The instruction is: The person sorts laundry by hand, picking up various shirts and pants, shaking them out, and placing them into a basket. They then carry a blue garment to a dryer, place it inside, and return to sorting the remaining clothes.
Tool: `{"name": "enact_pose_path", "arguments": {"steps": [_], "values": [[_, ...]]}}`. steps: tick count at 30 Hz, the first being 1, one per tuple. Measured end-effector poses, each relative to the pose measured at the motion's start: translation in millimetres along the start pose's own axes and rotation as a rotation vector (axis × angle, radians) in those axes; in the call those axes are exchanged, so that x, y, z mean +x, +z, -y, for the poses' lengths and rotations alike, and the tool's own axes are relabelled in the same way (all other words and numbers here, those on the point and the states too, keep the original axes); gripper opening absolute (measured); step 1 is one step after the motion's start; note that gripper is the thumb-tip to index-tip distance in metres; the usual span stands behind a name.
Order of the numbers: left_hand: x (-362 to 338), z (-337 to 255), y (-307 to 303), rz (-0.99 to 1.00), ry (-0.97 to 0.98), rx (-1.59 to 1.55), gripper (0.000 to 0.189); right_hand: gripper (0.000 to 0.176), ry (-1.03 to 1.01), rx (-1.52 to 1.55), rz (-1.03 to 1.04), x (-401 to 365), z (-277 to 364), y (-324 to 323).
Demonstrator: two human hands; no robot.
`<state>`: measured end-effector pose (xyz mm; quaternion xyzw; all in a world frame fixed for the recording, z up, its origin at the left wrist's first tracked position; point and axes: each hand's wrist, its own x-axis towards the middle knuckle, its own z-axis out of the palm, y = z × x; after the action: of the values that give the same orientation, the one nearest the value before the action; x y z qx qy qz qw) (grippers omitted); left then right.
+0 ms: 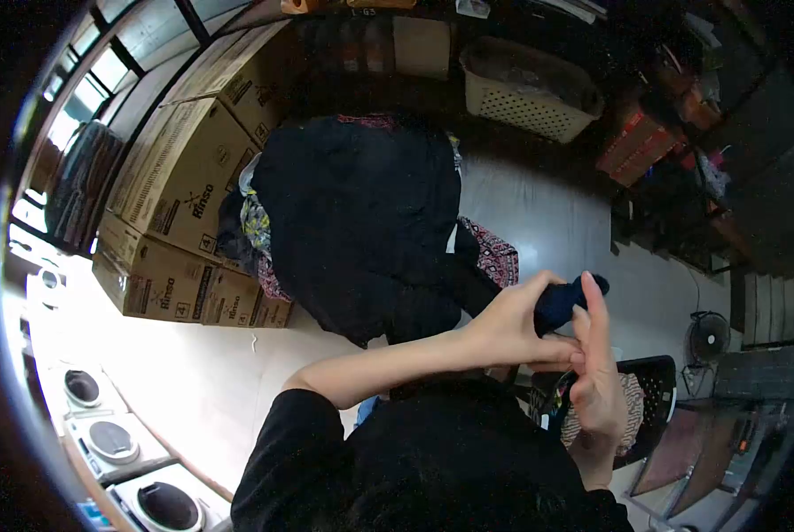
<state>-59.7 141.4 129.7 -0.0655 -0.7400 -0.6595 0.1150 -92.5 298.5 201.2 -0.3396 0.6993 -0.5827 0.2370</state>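
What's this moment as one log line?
left hand: gripping dark-blue bundle | right hand: touching bundle | ahead: black cloth atop patterned fabrics

A person gripped a dark blue cloth bundle (555, 308) in the left hand (514, 321) toward four o'clock, the right hand (597, 377) against it. Dark clothing (361, 208) lay heaped near the center, patterned fabric (494, 255) peeking out at two. Rinso cartons (179, 199) stood stacked at ten, a pale basket (531, 99) sat at one, and round-doored machines (117, 441) lined up at eight.
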Motion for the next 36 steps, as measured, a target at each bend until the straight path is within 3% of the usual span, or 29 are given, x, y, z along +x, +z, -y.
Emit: {"name": "enact_pose_path", "arguments": {"steps": [1, 2, 5, 6, 9, 10, 12, 15, 16, 19, 22, 26, 27, 29, 31, 33, 34, 36], "values": [[1, -1, -6, 0.041, -0.017, -0.065, 0.068, 0.114, 0.017, 0.005, 0.024, 0, 3, 1], [3, -11, -15, 0.084, -0.121, -0.110, 0.050, 0.114, 0.025, 0.106, 0.053, 1, 1, 2], [3, -2, -29, 0.227, -0.065, -0.187, 0.036, 0.106, 0.000, 0.253, 0.044, 7, 0, -10], [0, -9, -31, 0.216, -0.019, -0.233, 0.027, 0.096, -0.004, 0.310, -0.037, 9, -1, -10], [-2, -3, -47, 0.157, -0.043, -0.243, 0.025, 0.093, 0.061, 0.074, -0.450, 16, -18, 5], [-1, -9, -56, 0.117, -0.176, -0.269, 0.018, 0.089, -0.117, 0.149, -0.591, 25, -27, 10], [-4, -13, -78, 0.131, -0.178, -0.230, 0.016, 0.081, -0.337, 0.098, -0.540, 48, -28, 18], [-9, -19, -95, 0.173, -0.191, -0.261, 0.018, 0.067, -0.199, 0.145, -0.265, 55, -63, 33], [-10, -19, -100, 0.189, -0.196, -0.279, 0.019, 0.063, 0.040, 0.116, -0.102, 45, -77, 36], [-11, -6, -115, 0.192, -0.103, -0.166, 0.027, 0.043, 0.181, 0.080, -0.290, 46, -87, 76], [-7, 3, -125, 0.084, -0.016, -0.126, 0.039, 0.024, 0.172, 0.109, -0.363, 54, -66, 89], [0, 14, -131, 0.280, -0.063, -0.047, 0.056, 0.023, 0.150, -0.156, -0.373, 38, -89, 92], [3, 15, -126, 0.282, 0.057, 0.134, 0.049, 0.024, 0.213, -0.126, -0.385, 36, -83, 94], [6, 29, -106, 0.419, 0.018, 0.312, 0.042, 0.026, 0.329, -0.188, -0.345, 18, -108, 95], [-1, 52, -77, 0.410, 0.073, 0.252, 0.030, 0.029, 0.334, -0.073, -0.493, 0, -123, 107], [-10, 45, -61, 0.583, -0.015, 0.153, 0.027, 0.030, 0.501, -0.034, -0.466, -22, -99, 105], [-17, 43, -53, 0.683, 0.007, 0.144, 0.025, 0.039, 0.620, -0.010, -0.398, -44, -114, 107], [-29, 31, -32, 0.772, 0.049, 0.018, 0.024, 0.046, 0.365, -0.033, -0.406, -75, -126, 112]]}}
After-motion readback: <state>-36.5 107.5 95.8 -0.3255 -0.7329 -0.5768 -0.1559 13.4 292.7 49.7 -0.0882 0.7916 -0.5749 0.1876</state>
